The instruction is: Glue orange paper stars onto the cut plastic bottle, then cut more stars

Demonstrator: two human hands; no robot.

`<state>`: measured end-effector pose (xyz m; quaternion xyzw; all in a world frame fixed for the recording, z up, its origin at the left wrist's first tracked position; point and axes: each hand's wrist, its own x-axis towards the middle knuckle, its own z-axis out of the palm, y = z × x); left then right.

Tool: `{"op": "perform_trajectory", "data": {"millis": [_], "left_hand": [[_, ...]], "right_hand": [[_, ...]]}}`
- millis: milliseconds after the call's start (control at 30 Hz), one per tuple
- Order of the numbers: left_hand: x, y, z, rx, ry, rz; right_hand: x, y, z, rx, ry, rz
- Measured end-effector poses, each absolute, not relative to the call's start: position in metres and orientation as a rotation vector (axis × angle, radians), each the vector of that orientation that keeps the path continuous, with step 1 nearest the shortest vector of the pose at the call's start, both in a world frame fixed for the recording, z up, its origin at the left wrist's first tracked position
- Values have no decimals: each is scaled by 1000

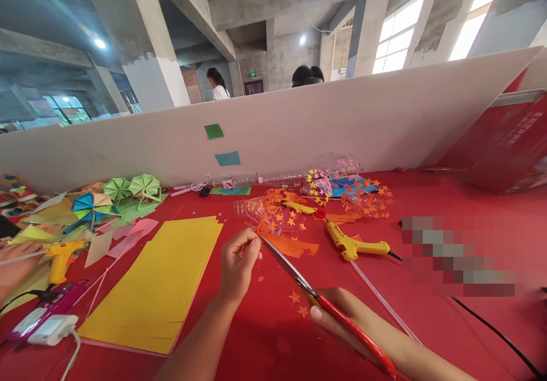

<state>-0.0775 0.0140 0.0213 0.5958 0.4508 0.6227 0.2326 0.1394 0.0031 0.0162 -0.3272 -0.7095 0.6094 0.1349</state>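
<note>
My right hand (337,312) is wrapped round a pair of scissors (351,328) with long red handles, their blades pointing up and to the left. At the tip of the blades, my left hand (240,261) pinches its thumb and fingers together. What lies in that pinch is hidden or too small to make out. Just past the left hand is a torn sheet of orange paper (294,246), with several cut stars around it. Two orange paper stars (303,311) rest on the red table near my right hand.
A yellow glue gun (348,241) lies to the right, its cord trailing. Yellow sheets (158,284) are stacked at left. Star-covered clear plastic pieces (329,179) stand near the white partition (273,127). Another person's hand (19,264) is at far left, beside a second glue gun (62,258).
</note>
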Motion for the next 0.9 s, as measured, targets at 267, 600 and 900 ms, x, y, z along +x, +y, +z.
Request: {"op": "perform_trajectory", "data": {"millis": [267,600,900], "left_hand": [[-73,12,20,1701,1219,1762],[-71,12,18,1779,1201,1759],[-70,13,22,1799,1231,1816]], "right_hand": [[138,1,18,-978,-2055,1727],[135,-3,20,-970,-2068,1634],[131,-4,12,-1078,-1977,1679]]}}
